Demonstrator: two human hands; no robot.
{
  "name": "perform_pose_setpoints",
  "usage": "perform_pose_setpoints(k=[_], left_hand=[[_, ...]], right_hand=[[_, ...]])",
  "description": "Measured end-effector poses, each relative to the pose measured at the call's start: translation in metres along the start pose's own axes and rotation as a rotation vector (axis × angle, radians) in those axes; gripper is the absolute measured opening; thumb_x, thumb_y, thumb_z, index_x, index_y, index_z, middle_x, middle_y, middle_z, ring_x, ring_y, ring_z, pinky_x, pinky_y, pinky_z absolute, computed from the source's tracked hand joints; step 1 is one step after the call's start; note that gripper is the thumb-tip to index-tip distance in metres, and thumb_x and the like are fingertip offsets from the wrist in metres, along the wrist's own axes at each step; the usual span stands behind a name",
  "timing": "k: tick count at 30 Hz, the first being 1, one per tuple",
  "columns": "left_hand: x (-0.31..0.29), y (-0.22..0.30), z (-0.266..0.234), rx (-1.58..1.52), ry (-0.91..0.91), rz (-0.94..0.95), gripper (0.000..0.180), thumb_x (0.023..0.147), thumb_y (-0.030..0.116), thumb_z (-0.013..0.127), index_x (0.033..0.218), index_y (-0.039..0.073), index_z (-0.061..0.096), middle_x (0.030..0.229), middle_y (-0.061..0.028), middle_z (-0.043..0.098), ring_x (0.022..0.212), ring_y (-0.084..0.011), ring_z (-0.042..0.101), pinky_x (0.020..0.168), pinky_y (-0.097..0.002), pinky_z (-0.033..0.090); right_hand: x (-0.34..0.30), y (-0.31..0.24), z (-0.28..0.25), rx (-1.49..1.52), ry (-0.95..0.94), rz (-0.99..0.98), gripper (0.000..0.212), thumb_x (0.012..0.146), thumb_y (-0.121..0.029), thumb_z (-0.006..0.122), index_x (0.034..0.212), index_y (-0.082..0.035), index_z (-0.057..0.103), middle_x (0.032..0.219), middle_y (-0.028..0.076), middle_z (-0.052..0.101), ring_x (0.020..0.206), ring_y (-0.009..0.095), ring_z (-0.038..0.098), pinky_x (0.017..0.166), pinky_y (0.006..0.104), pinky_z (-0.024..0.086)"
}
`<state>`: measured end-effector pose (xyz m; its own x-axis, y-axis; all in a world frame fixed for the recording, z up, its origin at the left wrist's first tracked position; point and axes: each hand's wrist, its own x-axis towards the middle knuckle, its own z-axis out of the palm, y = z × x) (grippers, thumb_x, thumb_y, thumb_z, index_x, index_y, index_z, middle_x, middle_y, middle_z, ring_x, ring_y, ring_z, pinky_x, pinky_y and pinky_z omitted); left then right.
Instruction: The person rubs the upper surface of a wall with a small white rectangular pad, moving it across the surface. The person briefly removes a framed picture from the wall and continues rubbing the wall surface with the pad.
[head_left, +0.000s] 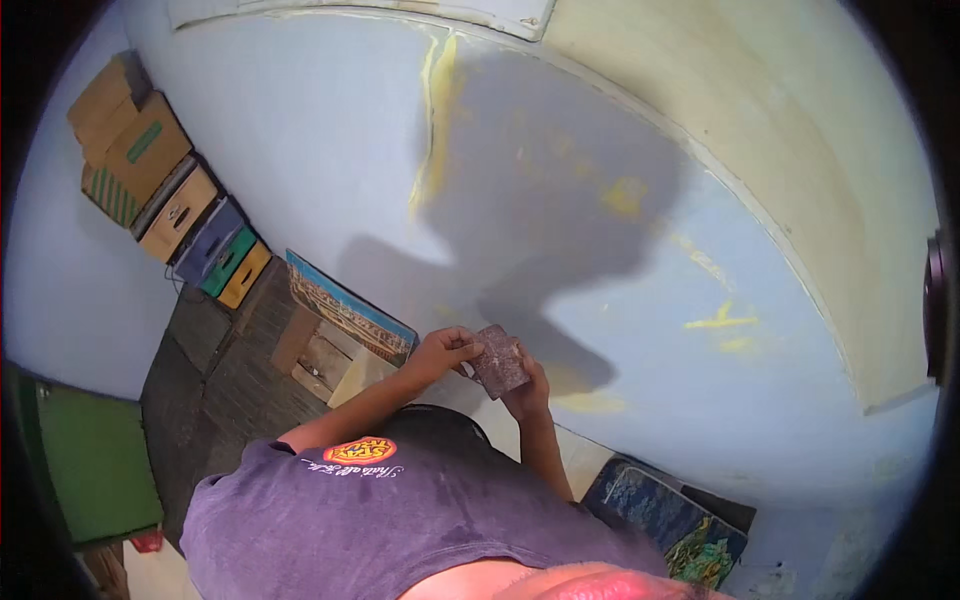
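Observation:
A small reddish-brown rectangle of sandpaper (500,362), speckled with pale dust, is held up between my hands in front of the wall. My left hand (447,352) pinches its left edge between thumb and fingers. From the right and below, my right hand (530,392) grips the same piece, with part of its fingers hidden behind it. Just beyond stands the pale blue wall (640,330), marked with yellow patches (722,322) and a vertical yellow-edged crack (432,125). My shadow falls across much of it.
A picture panel (345,305) leans against the wall to the left. Farther left, coloured drawers (222,255) are stacked under a cardboard box (150,135). At lower left is a green panel (95,460); at lower right lies a dark blue board (650,510) with crumpled cloth (700,550).

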<state>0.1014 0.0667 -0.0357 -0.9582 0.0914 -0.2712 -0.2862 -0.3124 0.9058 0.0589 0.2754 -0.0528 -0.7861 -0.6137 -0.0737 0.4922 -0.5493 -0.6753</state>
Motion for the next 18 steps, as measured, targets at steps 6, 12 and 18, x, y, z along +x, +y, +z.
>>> perform_pose_setpoints(k=[6, 12, 18], left_hand=[[-0.001, -0.002, -0.020, 0.243, -0.039, 0.200, 0.021, 0.095, 0.023, 0.076, 0.103, 0.005, 0.070, 0.096, -0.0024, 0.070, 0.085, -0.0112, 0.066, 0.075, -0.0284, 0.054], [0.000, 0.028, -0.027, 0.483, -0.175, 0.336, 0.020, 0.094, 0.021, 0.076, 0.106, 0.006, 0.070, 0.106, -0.0027, 0.068, 0.094, -0.0125, 0.063, 0.080, -0.0320, 0.051], [-0.007, 0.045, -0.053, 0.677, -0.239, 0.331, 0.030, 0.093, 0.026, 0.076, 0.112, 0.004, 0.069, 0.103, -0.0069, 0.069, 0.091, -0.0186, 0.065, 0.081, -0.0353, 0.052]], right_hand=[[0.005, -0.011, -0.007, 0.006, -0.253, 0.188, 0.074, 0.098, -0.056, 0.062, 0.147, -0.002, 0.048, 0.139, 0.015, 0.059, 0.126, 0.028, 0.060, 0.103, 0.0488, 0.051], [0.004, -0.005, 0.001, -0.576, -0.136, 0.209, 0.044, 0.098, -0.031, 0.071, 0.131, -0.002, 0.063, 0.116, 0.004, 0.069, 0.107, 0.015, 0.064, 0.095, 0.0355, 0.051], [-0.005, 0.027, 0.037, -0.664, 0.069, 0.087, 0.029, 0.099, -0.017, 0.070, 0.124, -0.002, 0.068, 0.109, 0.004, 0.071, 0.102, 0.014, 0.065, 0.093, 0.0346, 0.052]])
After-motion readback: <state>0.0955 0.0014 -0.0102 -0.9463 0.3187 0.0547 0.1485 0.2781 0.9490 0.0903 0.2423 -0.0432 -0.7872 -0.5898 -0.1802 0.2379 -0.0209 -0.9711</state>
